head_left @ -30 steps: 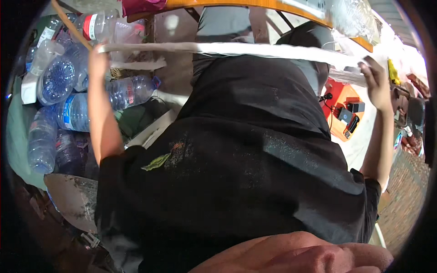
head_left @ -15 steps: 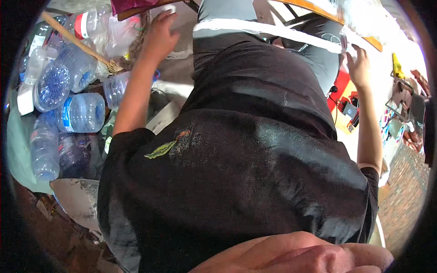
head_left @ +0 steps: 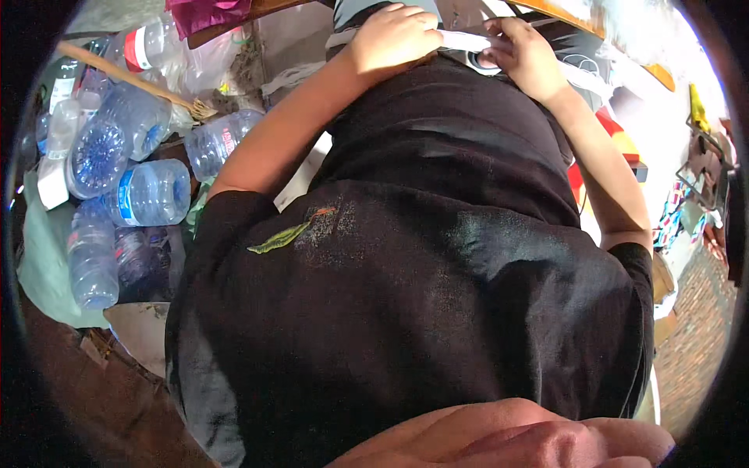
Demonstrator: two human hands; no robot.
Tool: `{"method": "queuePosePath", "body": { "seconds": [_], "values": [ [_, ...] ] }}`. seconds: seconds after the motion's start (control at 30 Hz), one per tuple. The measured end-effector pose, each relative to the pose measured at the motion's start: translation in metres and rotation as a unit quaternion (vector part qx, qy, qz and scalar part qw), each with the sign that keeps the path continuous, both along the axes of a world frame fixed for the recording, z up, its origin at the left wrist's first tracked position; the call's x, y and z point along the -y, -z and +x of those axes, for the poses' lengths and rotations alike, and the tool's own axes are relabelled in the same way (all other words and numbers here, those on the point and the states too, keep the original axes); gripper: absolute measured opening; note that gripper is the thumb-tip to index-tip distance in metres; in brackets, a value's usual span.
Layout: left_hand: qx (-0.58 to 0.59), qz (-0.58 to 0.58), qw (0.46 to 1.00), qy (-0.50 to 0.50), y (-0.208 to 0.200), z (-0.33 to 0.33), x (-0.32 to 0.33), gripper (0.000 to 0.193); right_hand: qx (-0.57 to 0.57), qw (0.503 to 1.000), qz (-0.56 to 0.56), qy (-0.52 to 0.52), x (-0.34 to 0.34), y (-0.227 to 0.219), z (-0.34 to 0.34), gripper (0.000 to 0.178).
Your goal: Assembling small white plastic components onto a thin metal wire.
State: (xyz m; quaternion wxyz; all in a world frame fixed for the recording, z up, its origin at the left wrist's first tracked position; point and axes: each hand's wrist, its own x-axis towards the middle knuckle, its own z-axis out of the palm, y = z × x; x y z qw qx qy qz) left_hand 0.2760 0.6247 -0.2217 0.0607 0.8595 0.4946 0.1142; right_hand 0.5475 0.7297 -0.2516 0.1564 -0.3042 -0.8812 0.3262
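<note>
A long white strip (head_left: 465,40) of bundled, soft-looking material lies across my lap, over dark trousers. Its exact kind I cannot make out. My left hand (head_left: 394,39) is closed over it, knuckles up, and hides part of its length. A short way to the right, the curled fingers and thumb of my right hand (head_left: 527,61) pinch the same strip. Just under it, beside my right thumb, shows a pale curved edge of something I cannot name. Past my right hand, a thin white cord (head_left: 581,62) loops over the leg.
Several clear plastic bottles (head_left: 156,191) crowd the left side, with a wooden-handled brush (head_left: 129,78) across them. A wooden edge (head_left: 226,27) with purple cloth (head_left: 207,14) is at the far left. To the right are a red and yellow box (head_left: 620,140) and a metal-framed item (head_left: 702,160).
Both hands have come inward from the far left and far right to the middle of my lap. They have closed on the white strip.
</note>
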Motion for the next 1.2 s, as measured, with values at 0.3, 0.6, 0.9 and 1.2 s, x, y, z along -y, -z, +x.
{"method": "queuePosePath", "body": {
  "seconds": [0.3,0.6,0.9,1.2],
  "values": [
    [0.021,0.052,0.998,0.011,0.011,0.0,-0.014,0.017,0.012,0.985,-0.162,0.065,-0.012,-0.001,-0.004,0.036],
    [0.269,0.026,0.961,-0.055,-0.007,0.002,-0.019,0.006,-0.027,0.963,-0.258,0.078,-0.028,0.012,0.001,0.031],
    [0.322,-0.02,0.939,-0.116,-0.012,0.006,-0.022,0.005,-0.042,0.985,-0.161,0.037,-0.016,-0.05,-0.02,0.016],
    [0.409,-0.196,0.866,-0.21,-0.048,0.016,-0.016,0.013,-0.013,0.978,-0.208,0.003,-0.015,-0.033,-0.029,0.021]
  ]
}}
